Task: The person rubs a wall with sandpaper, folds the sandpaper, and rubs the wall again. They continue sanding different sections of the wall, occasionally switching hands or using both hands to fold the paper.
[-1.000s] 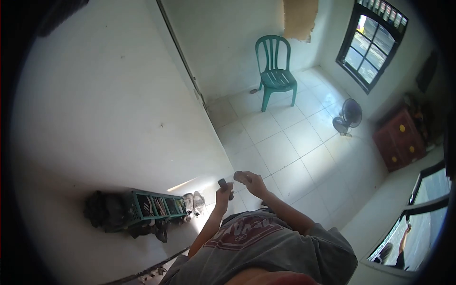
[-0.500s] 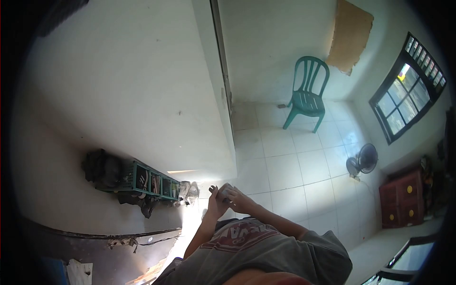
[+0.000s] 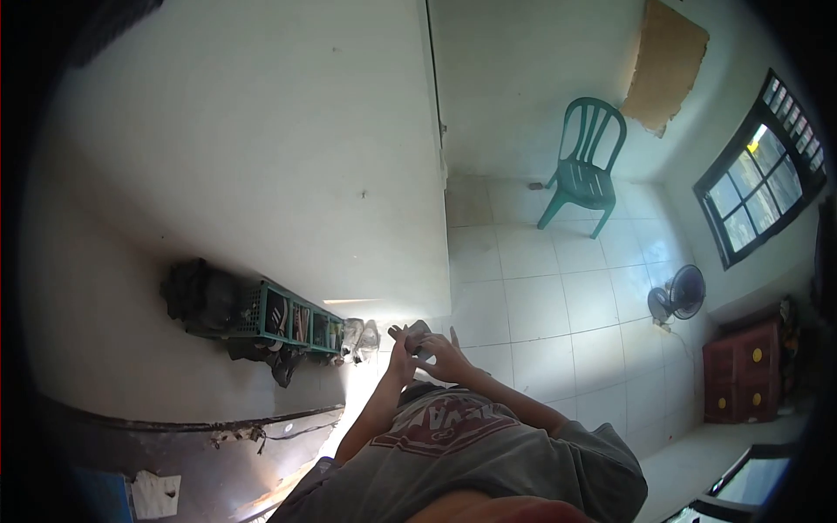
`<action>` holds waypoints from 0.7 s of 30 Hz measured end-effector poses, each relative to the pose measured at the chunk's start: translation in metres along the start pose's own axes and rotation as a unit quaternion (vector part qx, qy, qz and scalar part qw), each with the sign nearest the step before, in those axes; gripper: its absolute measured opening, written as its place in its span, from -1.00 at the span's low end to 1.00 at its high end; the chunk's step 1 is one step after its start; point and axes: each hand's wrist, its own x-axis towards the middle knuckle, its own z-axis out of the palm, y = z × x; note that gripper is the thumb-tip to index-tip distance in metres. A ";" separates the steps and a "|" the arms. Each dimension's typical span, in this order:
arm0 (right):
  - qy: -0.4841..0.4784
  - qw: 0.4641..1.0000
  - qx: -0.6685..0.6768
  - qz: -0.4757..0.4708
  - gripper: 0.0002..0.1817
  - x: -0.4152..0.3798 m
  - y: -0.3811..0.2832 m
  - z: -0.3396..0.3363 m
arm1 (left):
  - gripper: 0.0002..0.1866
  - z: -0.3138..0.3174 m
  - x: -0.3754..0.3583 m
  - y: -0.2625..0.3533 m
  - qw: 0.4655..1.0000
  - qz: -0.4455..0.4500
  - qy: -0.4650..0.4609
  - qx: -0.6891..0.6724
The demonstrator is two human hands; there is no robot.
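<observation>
Both of my hands are raised together in front of my chest. My left hand (image 3: 401, 349) and my right hand (image 3: 443, 356) meet around a small dark object (image 3: 418, 333), too small to identify. The fingers of both hands curl about it. Below them I see my grey T-shirt (image 3: 471, 453) with a red print.
A white wall fills the left. At its foot stands a green shoe rack (image 3: 292, 318) with a dark bundle (image 3: 196, 292) beside it. A green plastic chair (image 3: 584, 170), a floor fan (image 3: 676, 296) and a red cabinet (image 3: 745, 370) stand on the white tiled floor. A window (image 3: 758, 170) is at right.
My hands were apart a second ago, each with a small item; they have come together. The view has swung left, so the chair and window sit further right.
</observation>
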 end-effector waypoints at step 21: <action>0.335 0.882 0.286 0.169 -0.76 0.038 -0.003 0.013 | -0.67 -0.058 0.048 0.050 0.991 0.116 0.065 0.008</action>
